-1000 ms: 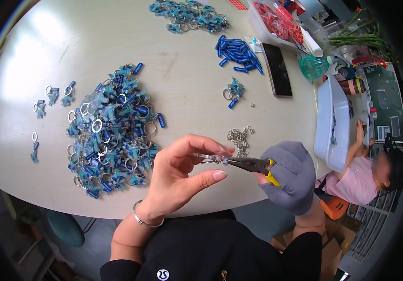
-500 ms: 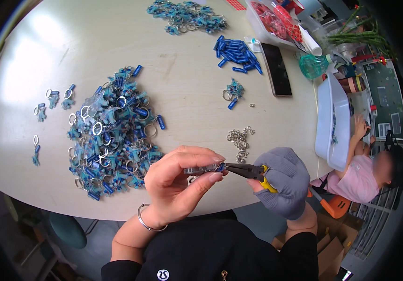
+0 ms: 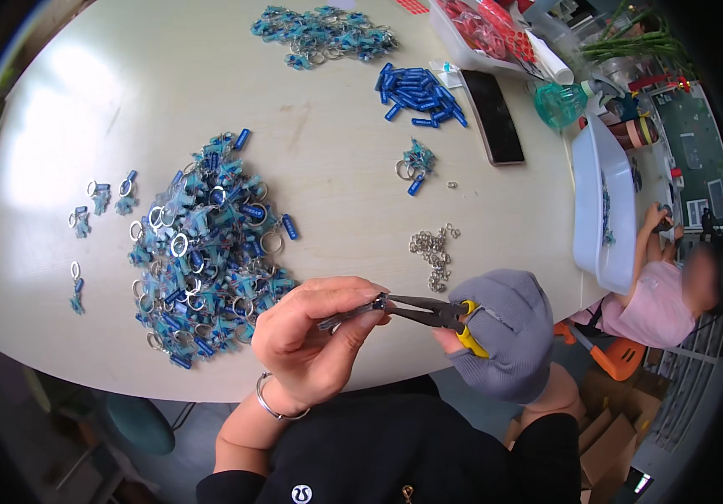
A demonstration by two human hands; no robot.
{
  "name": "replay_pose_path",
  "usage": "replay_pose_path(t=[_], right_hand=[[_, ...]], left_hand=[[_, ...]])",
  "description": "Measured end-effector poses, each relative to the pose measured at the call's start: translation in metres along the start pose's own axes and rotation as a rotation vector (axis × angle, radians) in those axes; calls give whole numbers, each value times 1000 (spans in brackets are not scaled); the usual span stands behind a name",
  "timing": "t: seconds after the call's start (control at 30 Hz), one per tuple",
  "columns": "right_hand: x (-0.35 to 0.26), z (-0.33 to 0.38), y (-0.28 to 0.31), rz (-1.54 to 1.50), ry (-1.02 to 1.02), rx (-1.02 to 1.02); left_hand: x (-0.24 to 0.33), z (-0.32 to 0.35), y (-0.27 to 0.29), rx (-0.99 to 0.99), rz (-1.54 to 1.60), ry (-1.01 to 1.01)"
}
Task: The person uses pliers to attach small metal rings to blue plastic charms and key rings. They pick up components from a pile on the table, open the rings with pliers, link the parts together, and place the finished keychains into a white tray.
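My left hand (image 3: 315, 344) pinches a keychain (image 3: 351, 316) between thumb and fingers, turned nearly edge-on so most of it is hidden. In my right hand (image 3: 508, 336), which wears a grey glove, are long-nose pliers (image 3: 430, 312) with yellow handles. Their jaws are spread, with the tips at the small metal end of the keychain. Beyond the pliers lies a heap of small metal rings (image 3: 433, 252). A single keychain (image 3: 416, 161) with a teal charm and blue tag rests farther away. Left of my hands is a large pile of similar keychains (image 3: 202, 244).
Blue tags (image 3: 420, 94) lie near a phone (image 3: 493, 118). More teal charms (image 3: 324, 34) are at the far edge. A white bin (image 3: 603, 206) and a green spray bottle (image 3: 559, 105) stand at right. A person in pink (image 3: 651, 302) sits beyond.
The pliers' jaws have gone from closed together to spread apart. Both hands keep their hold, and the whole view has shifted slightly.
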State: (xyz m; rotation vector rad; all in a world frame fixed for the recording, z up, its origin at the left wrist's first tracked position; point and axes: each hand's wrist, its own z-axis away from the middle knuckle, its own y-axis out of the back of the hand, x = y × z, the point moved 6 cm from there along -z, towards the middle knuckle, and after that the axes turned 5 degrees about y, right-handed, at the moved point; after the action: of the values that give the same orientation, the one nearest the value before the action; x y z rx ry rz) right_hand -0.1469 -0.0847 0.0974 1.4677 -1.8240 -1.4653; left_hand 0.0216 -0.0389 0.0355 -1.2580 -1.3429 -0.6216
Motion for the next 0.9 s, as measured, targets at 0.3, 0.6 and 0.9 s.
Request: replay_pose_path(t=[0.3,0.6,0.9], right_hand=[[-6,-5,4,167,71,17],[-6,-4,7,167,114,-66],[-10,-7,12,240,106,-133]], left_hand=[[-3,-2,-1,-9,79,79],[-1,-2,-2,-38,72,132],[2,-5,2,-110,-84,121]])
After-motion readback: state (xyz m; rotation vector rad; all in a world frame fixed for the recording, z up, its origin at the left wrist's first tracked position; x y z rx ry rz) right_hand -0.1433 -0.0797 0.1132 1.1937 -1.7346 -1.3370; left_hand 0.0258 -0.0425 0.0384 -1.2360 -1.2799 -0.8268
